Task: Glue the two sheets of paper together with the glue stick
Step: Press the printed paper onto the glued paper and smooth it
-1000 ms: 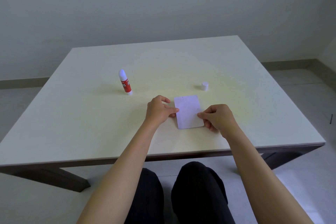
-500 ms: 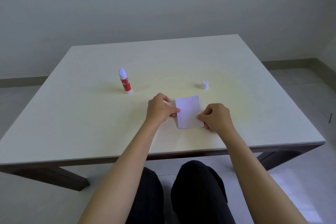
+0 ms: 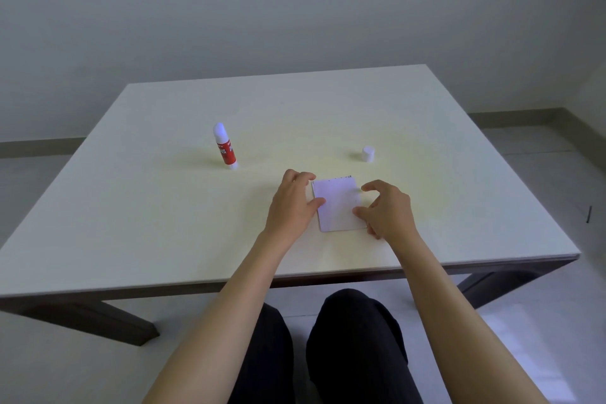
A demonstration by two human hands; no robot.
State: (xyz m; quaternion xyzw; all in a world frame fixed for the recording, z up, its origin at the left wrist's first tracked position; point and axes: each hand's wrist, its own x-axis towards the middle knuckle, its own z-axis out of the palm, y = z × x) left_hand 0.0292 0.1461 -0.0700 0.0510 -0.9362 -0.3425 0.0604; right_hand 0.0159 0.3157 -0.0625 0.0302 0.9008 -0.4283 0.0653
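Observation:
A small white paper (image 3: pixel 337 207) lies flat on the table in front of me, with a thin dark edge showing along its far side; I cannot tell two sheets apart. My left hand (image 3: pixel 292 203) rests against its left edge, thumb pressing on the sheet and fingers curled at the far left corner. My right hand (image 3: pixel 387 210) is at the right edge with its fingers spread; the thumb touches the paper and the index finger is lifted above it. The red-and-white glue stick (image 3: pixel 224 147) stands upright and uncapped, far left of the paper.
The glue stick's white cap (image 3: pixel 368 153) stands on the table beyond the paper to the right. The pale table (image 3: pixel 131 207) has its near edge just above my knees. A wall and floor lie beyond.
My right hand has gone from a pinch on the paper's right edge to spread fingers. My left hand has shifted slightly along the left edge. The paper stays in place.

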